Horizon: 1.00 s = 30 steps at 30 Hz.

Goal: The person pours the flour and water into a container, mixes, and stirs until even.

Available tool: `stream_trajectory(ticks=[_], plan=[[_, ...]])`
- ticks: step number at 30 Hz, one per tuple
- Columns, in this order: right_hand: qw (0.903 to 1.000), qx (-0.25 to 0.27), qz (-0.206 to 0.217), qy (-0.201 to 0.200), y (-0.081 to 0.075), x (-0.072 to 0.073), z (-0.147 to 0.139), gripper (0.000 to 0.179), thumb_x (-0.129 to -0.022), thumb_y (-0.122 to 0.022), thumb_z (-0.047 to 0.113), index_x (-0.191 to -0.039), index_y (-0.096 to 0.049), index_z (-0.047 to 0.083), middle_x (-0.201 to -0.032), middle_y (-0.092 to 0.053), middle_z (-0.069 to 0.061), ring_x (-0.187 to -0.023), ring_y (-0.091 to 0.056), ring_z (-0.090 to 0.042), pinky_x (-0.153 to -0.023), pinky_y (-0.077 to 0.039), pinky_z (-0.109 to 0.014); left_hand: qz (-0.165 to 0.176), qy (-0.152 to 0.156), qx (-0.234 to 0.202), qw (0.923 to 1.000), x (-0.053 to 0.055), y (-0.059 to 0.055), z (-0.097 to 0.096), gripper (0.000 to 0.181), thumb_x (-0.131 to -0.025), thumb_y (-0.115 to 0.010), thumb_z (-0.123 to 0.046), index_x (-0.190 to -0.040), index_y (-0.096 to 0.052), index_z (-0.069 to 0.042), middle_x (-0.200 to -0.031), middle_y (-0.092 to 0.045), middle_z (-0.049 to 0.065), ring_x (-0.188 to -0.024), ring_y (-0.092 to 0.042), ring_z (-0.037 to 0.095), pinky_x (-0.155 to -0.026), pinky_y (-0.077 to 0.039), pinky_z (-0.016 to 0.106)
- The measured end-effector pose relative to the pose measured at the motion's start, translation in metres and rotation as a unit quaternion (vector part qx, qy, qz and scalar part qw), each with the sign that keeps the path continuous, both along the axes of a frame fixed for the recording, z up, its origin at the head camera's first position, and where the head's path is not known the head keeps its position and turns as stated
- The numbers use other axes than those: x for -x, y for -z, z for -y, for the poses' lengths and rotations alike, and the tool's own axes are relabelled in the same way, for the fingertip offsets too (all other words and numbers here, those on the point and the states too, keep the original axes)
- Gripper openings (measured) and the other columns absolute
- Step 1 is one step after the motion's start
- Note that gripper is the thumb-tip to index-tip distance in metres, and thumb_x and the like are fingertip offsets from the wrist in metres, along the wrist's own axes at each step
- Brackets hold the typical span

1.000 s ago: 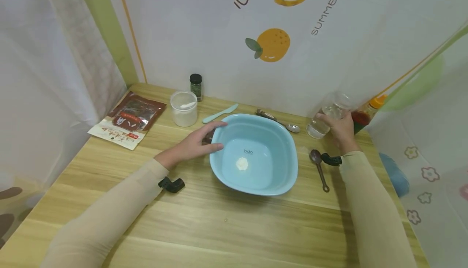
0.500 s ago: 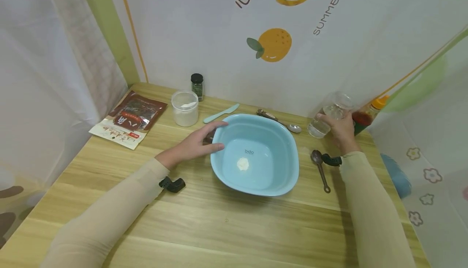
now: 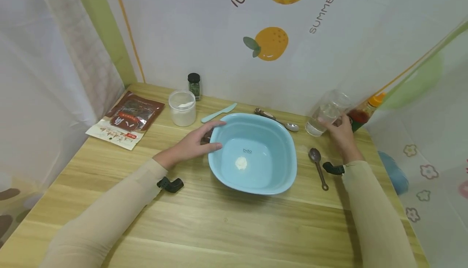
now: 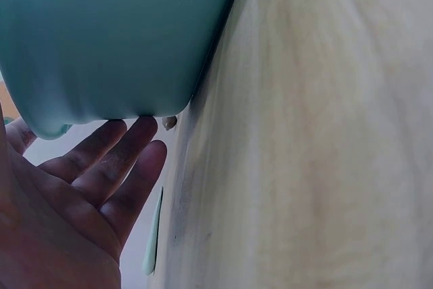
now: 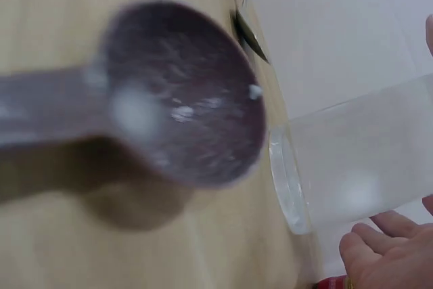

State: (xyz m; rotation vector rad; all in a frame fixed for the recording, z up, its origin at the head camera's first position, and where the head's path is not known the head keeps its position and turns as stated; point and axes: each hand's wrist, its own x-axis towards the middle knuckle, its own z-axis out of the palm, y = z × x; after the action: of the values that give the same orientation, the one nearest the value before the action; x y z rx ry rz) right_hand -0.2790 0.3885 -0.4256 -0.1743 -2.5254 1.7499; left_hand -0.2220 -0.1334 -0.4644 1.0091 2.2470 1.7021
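Note:
My left hand (image 3: 193,142) holds the left side of a light blue basin (image 3: 289,154), thumb and forefinger over its rim. In the left wrist view other fingertips (image 4: 145,126) meet the outer wall. White powder (image 3: 241,163) lies in a small heap on the basin's floor. My right hand (image 3: 341,134) is spread around a clear glass (image 3: 330,105) with water in it, standing upright at the back right. The right wrist view shows the fingers (image 5: 396,235) extended beside the glass, the thumb tip apart from it. A brown spoon (image 3: 315,155) with powder traces lies nearby.
An orange-capped sauce bottle (image 3: 360,115) stands right of the glass. Along the back are a metal spoon (image 3: 291,127), a pale green knife (image 3: 219,112), a jar of white powder (image 3: 183,115) and a black-capped herb jar (image 3: 194,87). A brown spice packet (image 3: 131,115) lies left.
My right hand's fingers have loosened and drawn back slightly from the glass, the wrist shifting toward me. The left hand and basin keep their places; the head view shifts slightly.

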Motion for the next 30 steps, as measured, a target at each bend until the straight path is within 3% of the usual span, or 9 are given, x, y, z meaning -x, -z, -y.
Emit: stream_trajectory(ticks=[5,11,13,15,18,20,22,30], plan=[[0.9986,0.036,-0.034,-0.020,0.006,-0.017,-0.001,0.086,-0.109,-0.075,0.024,-0.176,-0.024,0.008,-0.171,-0.040,-0.025,-0.150,-0.047,-0.024,-0.107,-0.049,-0.016,0.000,-0.001,0.000,1.0000,0.000,0.000,0.001,0.069,-0.105,-0.074,-0.009,-0.166,-0.042,-0.005,-0.154,-0.058,0.026,-0.129,-0.071,0.042,-0.102,-0.064,0.050],[0.9998,0.011,-0.018,-0.004,0.006,-0.045,-0.005,0.093,-0.111,-0.071,0.030,-0.179,-0.010,0.011,-0.178,-0.023,-0.029,-0.162,-0.031,-0.036,-0.119,-0.044,-0.019,-0.001,0.003,-0.004,1.0000,-0.001,-0.001,0.001,0.069,-0.106,-0.073,-0.010,-0.166,-0.041,-0.005,-0.155,-0.057,0.027,-0.130,-0.070,0.043,-0.103,-0.064,0.049],[0.9999,-0.015,-0.007,0.005,0.006,-0.055,-0.006,0.094,-0.112,-0.069,0.033,-0.179,-0.006,0.011,-0.178,-0.023,-0.029,-0.160,-0.033,-0.035,-0.117,-0.044,-0.018,0.000,0.007,-0.007,1.0000,-0.001,-0.001,0.000,0.069,-0.106,-0.073,-0.010,-0.167,-0.041,-0.004,-0.155,-0.057,0.027,-0.130,-0.070,0.043,-0.102,-0.064,0.048],[0.9991,-0.040,0.001,0.011,0.006,-0.064,-0.007,0.093,-0.113,-0.066,0.036,-0.179,-0.006,0.008,-0.171,-0.033,-0.028,-0.150,-0.044,-0.029,-0.110,-0.047,-0.015,0.001,0.009,-0.010,0.9999,-0.001,-0.001,0.000,0.069,-0.106,-0.073,-0.009,-0.167,-0.040,-0.004,-0.154,-0.058,0.027,-0.130,-0.070,0.043,-0.102,-0.064,0.047],[0.9953,-0.092,0.007,0.027,0.006,-0.075,-0.007,0.091,-0.113,-0.065,0.043,-0.177,-0.013,0.003,-0.145,-0.057,-0.008,-0.125,-0.053,-0.008,-0.093,-0.046,-0.009,0.001,0.007,-0.006,1.0000,0.000,-0.001,0.000,0.069,-0.106,-0.073,-0.008,-0.167,-0.040,-0.004,-0.155,-0.057,0.027,-0.131,-0.070,0.043,-0.101,-0.064,0.046],[0.9932,-0.110,0.012,0.036,0.005,-0.082,-0.006,0.090,-0.112,-0.066,0.046,-0.175,-0.021,0.000,-0.126,-0.060,0.007,-0.111,-0.053,-0.001,-0.088,-0.045,-0.011,0.000,0.006,-0.004,1.0000,0.000,-0.001,0.000,0.069,-0.106,-0.073,-0.008,-0.167,-0.040,-0.004,-0.156,-0.056,0.027,-0.131,-0.070,0.043,-0.102,-0.064,0.047],[0.9909,-0.127,0.018,0.040,0.005,-0.088,-0.005,0.088,-0.111,-0.067,0.050,-0.172,-0.030,-0.001,-0.114,-0.060,0.013,-0.105,-0.056,-0.002,-0.085,-0.047,-0.014,0.000,0.006,-0.003,1.0000,0.000,-0.001,0.000,0.069,-0.106,-0.073,-0.009,-0.167,-0.040,-0.004,-0.157,-0.055,0.027,-0.132,-0.069,0.043,-0.102,-0.064,0.047],[0.9836,-0.173,0.052,-0.002,0.010,-0.111,0.003,0.080,-0.112,-0.065,0.050,-0.167,-0.040,-0.003,-0.127,-0.062,-0.009,-0.102,-0.061,-0.012,-0.079,-0.054,-0.020,0.001,0.006,-0.002,1.0000,0.000,-0.001,0.000,0.069,-0.106,-0.073,-0.011,-0.167,-0.040,-0.005,-0.157,-0.055,0.025,-0.131,-0.070,0.042,-0.102,-0.064,0.046]])
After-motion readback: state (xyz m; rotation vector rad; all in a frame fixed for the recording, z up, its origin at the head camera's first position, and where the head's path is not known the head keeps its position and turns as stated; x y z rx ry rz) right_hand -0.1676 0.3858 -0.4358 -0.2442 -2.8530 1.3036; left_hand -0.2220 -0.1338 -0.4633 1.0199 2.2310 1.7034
